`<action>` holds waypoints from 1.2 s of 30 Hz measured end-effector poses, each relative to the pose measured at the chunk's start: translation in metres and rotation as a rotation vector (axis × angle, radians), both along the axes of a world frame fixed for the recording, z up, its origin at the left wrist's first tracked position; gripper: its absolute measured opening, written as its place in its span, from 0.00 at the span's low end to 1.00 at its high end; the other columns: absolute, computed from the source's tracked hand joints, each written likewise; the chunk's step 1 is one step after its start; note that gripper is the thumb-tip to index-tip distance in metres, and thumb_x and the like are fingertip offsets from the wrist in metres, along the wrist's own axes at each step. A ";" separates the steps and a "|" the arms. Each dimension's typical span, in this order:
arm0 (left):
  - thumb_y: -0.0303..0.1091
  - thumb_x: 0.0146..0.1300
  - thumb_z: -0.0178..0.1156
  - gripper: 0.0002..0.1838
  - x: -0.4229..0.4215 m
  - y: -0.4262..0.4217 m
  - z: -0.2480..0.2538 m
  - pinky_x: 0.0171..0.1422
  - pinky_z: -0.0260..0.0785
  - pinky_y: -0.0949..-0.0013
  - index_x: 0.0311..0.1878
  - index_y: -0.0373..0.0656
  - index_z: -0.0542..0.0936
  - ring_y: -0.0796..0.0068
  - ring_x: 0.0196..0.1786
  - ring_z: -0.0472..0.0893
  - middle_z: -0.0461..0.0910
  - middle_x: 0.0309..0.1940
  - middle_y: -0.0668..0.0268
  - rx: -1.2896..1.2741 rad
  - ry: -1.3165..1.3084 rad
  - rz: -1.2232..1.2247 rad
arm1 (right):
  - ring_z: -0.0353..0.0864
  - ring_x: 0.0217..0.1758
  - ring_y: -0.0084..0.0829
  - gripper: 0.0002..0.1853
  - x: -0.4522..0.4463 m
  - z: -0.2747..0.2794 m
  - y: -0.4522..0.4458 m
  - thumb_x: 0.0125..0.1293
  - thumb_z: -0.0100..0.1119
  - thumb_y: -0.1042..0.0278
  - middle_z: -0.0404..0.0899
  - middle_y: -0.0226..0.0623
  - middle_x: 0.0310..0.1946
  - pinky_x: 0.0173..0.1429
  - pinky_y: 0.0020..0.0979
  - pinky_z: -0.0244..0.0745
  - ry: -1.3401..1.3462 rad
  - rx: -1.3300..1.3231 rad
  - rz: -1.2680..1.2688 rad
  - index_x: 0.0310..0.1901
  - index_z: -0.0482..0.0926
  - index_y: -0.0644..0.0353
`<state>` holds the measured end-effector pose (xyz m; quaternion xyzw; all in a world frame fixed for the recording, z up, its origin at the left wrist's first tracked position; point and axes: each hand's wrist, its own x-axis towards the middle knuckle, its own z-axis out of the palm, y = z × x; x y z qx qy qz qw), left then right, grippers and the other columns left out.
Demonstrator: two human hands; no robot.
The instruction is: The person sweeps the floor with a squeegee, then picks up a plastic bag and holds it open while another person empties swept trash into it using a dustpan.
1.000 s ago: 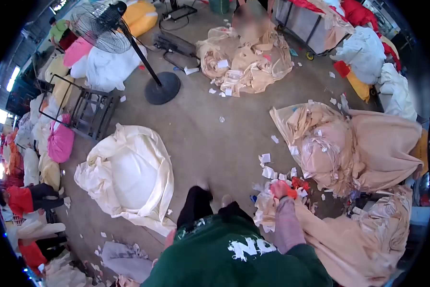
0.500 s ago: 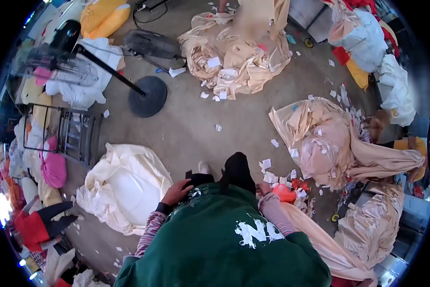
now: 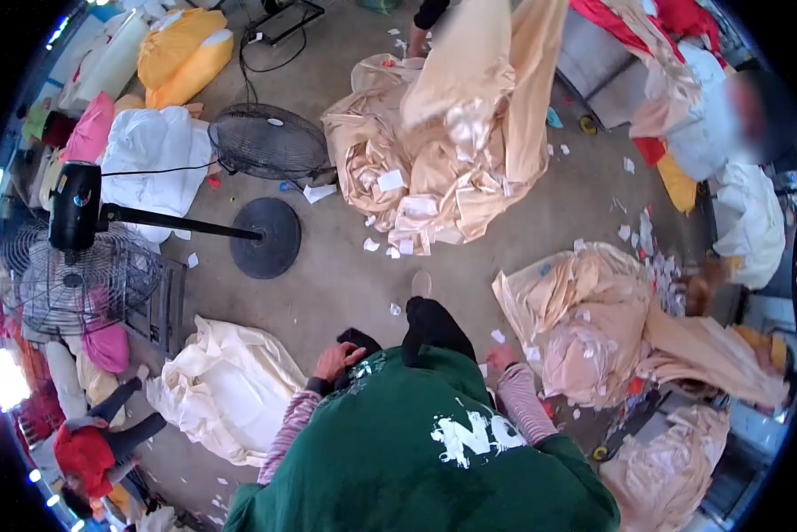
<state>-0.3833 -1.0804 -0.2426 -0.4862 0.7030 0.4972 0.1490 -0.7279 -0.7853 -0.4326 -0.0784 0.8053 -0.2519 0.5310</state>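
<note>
My left hand (image 3: 336, 360) hangs in front of my left thigh, its fingers loosely bent and apart, holding nothing I can see. By my right hip, my right hand (image 3: 503, 355) is loosely open, seen small from above with no item visible in it. Left of my body lies a cream cloth bundle (image 3: 230, 390) spread on the floor. To the right, a peach satin cloth heap (image 3: 584, 328) is nearest to my right hand, without contact. Ahead, a larger peach satin cloth pile (image 3: 443, 195) rises into a raised length of cloth near another person's arm.
A pedestal fan's round base (image 3: 266, 238) stands front left, with a second fan head (image 3: 270, 142) on the floor behind it. Paper scraps (image 3: 498, 337) litter the concrete. A person in red (image 3: 83, 457) is at lower left. Another person's hand holds cloth at far right.
I have stepped forward; a shoe now shows ahead of my leg. The view tilts up. The far peach cloth is lifted higher. My hands stay low beside my legs.
</note>
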 end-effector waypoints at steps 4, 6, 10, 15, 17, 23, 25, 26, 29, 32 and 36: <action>0.51 0.46 0.51 0.17 -0.036 -0.024 0.042 0.37 0.63 0.64 0.28 0.47 0.75 0.64 0.32 0.72 0.72 0.25 0.62 -0.312 -0.036 -0.015 | 0.72 0.20 0.27 0.12 -0.109 0.064 -0.126 0.52 0.48 0.60 0.72 0.34 0.21 0.22 0.25 0.69 0.249 -0.167 0.155 0.29 0.70 0.62; 0.50 0.47 0.51 0.16 -0.048 -0.038 0.056 0.37 0.63 0.64 0.28 0.47 0.75 0.64 0.32 0.71 0.72 0.25 0.62 -0.328 -0.047 0.012 | 0.72 0.21 0.25 0.12 -0.146 0.074 -0.192 0.54 0.47 0.61 0.72 0.35 0.23 0.23 0.23 0.70 0.122 -0.198 -0.059 0.30 0.70 0.62; 0.50 0.47 0.50 0.16 -0.062 -0.077 0.055 0.36 0.63 0.65 0.26 0.46 0.74 0.64 0.33 0.71 0.72 0.25 0.64 -0.344 0.007 0.017 | 0.73 0.23 0.24 0.12 -0.167 0.110 -0.331 0.54 0.47 0.61 0.73 0.35 0.23 0.26 0.22 0.70 0.186 -0.350 0.061 0.32 0.71 0.63; 0.47 0.49 0.49 0.15 -0.086 -0.169 0.040 0.35 0.62 0.63 0.28 0.43 0.71 0.61 0.31 0.71 0.71 0.25 0.61 -0.429 0.099 -0.030 | 0.73 0.23 0.22 0.12 -0.122 0.112 -0.461 0.55 0.45 0.62 0.73 0.33 0.23 0.28 0.21 0.68 0.105 -0.480 0.295 0.32 0.71 0.63; 0.45 0.49 0.50 0.15 -0.089 -0.212 0.033 0.33 0.62 0.63 0.30 0.43 0.70 0.62 0.30 0.71 0.71 0.25 0.61 -0.507 0.142 -0.041 | 0.73 0.24 0.23 0.12 -0.101 0.121 -0.489 0.55 0.44 0.62 0.73 0.34 0.23 0.29 0.23 0.68 0.206 -0.410 0.467 0.32 0.71 0.63; 0.47 0.49 0.50 0.16 -0.070 -0.320 0.036 0.34 0.63 0.63 0.34 0.43 0.70 0.62 0.32 0.72 0.72 0.26 0.60 -0.513 0.085 -0.004 | 0.74 0.24 0.27 0.17 -0.111 0.061 -0.485 0.53 0.45 0.55 0.74 0.34 0.22 0.27 0.27 0.68 0.095 -0.025 0.467 0.31 0.71 0.64; 0.48 0.50 0.48 0.17 -0.064 -0.344 0.043 0.34 0.63 0.63 0.34 0.43 0.71 0.62 0.31 0.72 0.72 0.26 0.59 -0.491 0.086 0.002 | 0.75 0.24 0.28 0.16 -0.099 0.093 -0.499 0.53 0.44 0.57 0.74 0.33 0.24 0.24 0.29 0.67 -0.045 0.125 0.297 0.33 0.70 0.62; 0.48 0.51 0.47 0.18 -0.062 -0.356 0.043 0.34 0.63 0.63 0.34 0.43 0.71 0.61 0.31 0.73 0.72 0.25 0.59 -0.465 0.073 0.013 | 0.74 0.23 0.27 0.13 -0.098 0.102 -0.504 0.53 0.42 0.60 0.73 0.33 0.23 0.23 0.29 0.66 -0.042 0.162 0.290 0.32 0.70 0.61; 0.49 0.51 0.46 0.17 -0.058 -0.383 0.039 0.32 0.64 0.63 0.32 0.45 0.70 0.61 0.29 0.73 0.72 0.23 0.60 -0.483 0.080 0.050 | 0.74 0.24 0.28 0.13 -0.087 0.126 -0.530 0.53 0.41 0.61 0.73 0.35 0.22 0.23 0.28 0.66 -0.050 0.261 0.199 0.33 0.71 0.60; 0.48 0.53 0.44 0.18 -0.056 -0.407 0.045 0.32 0.63 0.60 0.35 0.42 0.70 0.57 0.31 0.73 0.74 0.26 0.55 -0.346 0.080 0.214 | 0.74 0.25 0.33 0.13 -0.097 0.114 -0.559 0.51 0.41 0.61 0.73 0.40 0.23 0.26 0.31 0.66 0.170 0.156 0.498 0.30 0.72 0.61; 0.47 0.53 0.44 0.17 -0.054 -0.431 0.035 0.32 0.63 0.60 0.35 0.42 0.70 0.56 0.31 0.73 0.73 0.25 0.54 -0.341 0.126 0.368 | 0.73 0.28 0.44 0.15 -0.123 0.083 -0.610 0.48 0.43 0.60 0.72 0.50 0.24 0.32 0.38 0.67 0.589 -0.090 1.120 0.26 0.75 0.62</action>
